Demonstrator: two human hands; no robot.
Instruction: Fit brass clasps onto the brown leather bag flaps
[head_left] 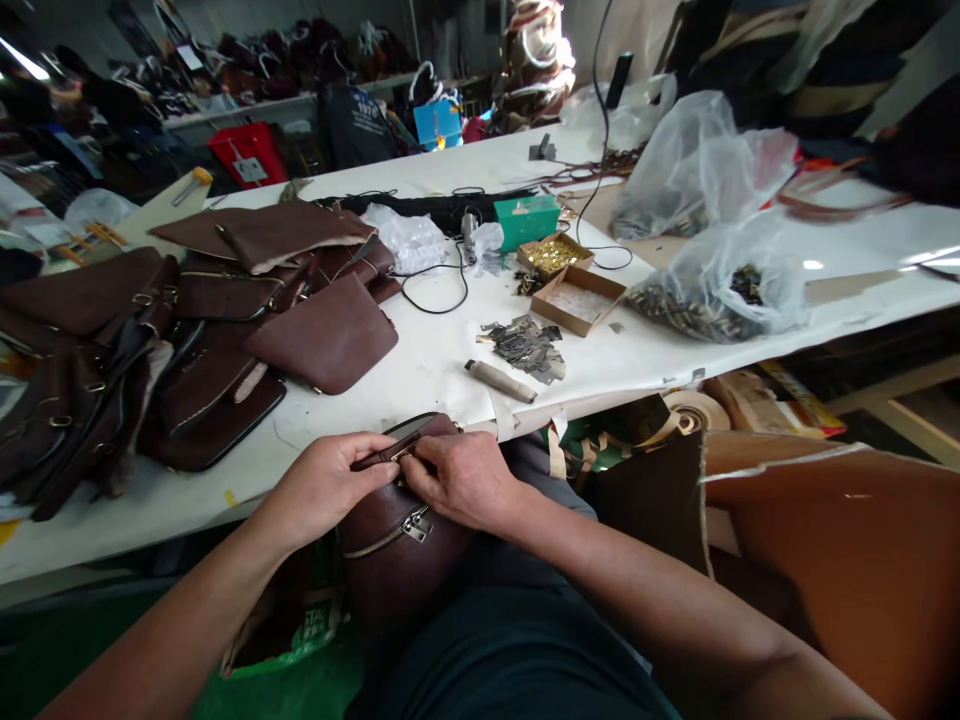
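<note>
Head camera view shows us holding a brown bag (382, 585) at our lap, just beside the near edge of the white table (439, 350). Our left hand (319, 490) has its thumb and fingers clamped on a leather strip at the bag's top; our right hand (472, 480) has its fingers bent close together on the same strip. A metal zipper pull (416, 527) hangs on the bag's front, and we can read no brand on it. Beyond the table, dark cloth (360, 120) carries a pale number that looks like 1970, with smaller lines too blurred to read. Below our left forearm, a green sack (319, 630) bears white letters, partly hidden, that seem to begin "STA". The red bin (246, 158) has a white patch whose writing we cannot make out. On the table we see brown leather bags (322, 335) to the left, flat metal pieces (529, 348) and a wrapped tool (501, 382).
</note>
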